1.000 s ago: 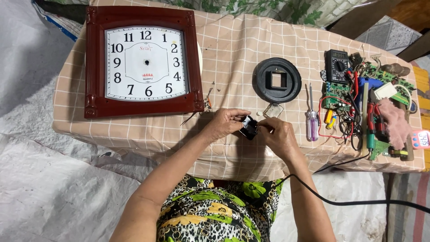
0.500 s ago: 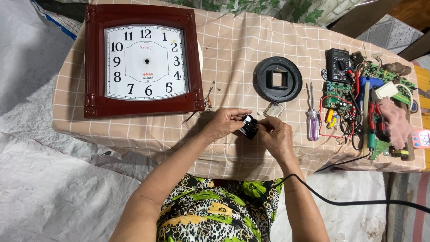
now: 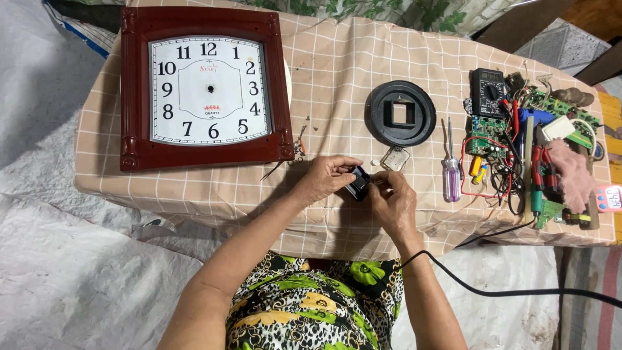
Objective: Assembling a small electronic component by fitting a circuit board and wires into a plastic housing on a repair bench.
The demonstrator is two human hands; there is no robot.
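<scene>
While my left hand point(image 3: 324, 178) pinches the small black clock movement point(image 3: 357, 183) above the near edge of the checked tablecloth point(image 3: 337, 71), my right hand point(image 3: 392, 201) closes its fingertips on the movement's other side. To do this well, I judge I should keep the left grip firm and work with light fingertip pressure, low over the cloth so nothing small drops. What my right fingertips press on is hidden by the fingers, and the tiny bits beside the purple-handled screwdriver point(image 3: 451, 175) are hard to make out.
</scene>
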